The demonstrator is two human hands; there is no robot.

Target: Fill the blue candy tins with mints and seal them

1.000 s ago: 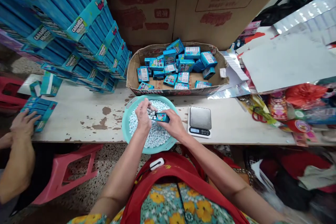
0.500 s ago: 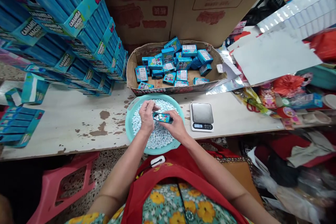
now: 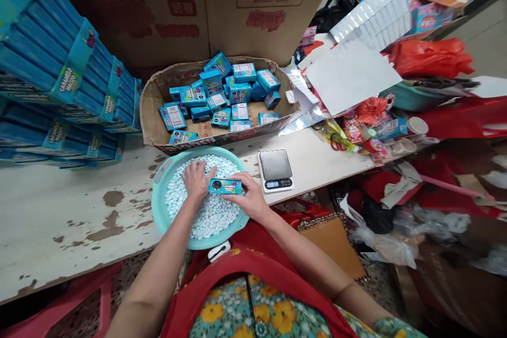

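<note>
Box (image 3: 226,187) of blue card, small and oblong, with a round dark patch near one end, is held over pale pellets (image 3: 209,227) in a turquoise basin (image 3: 159,210) in the head view. The right hand (image 3: 252,198) pinches it between thumb and fingers; the left hand (image 3: 195,180) rests spread fingers among the pellets. The box reads "CARAMELO", its second word unclear; stacked cartons (image 3: 75,85) repeat "CARAMELO".

Left fingers (image 3: 194,170) stretch forward, slightly spread; right fingers (image 3: 240,176) pinch leftward.
</note>
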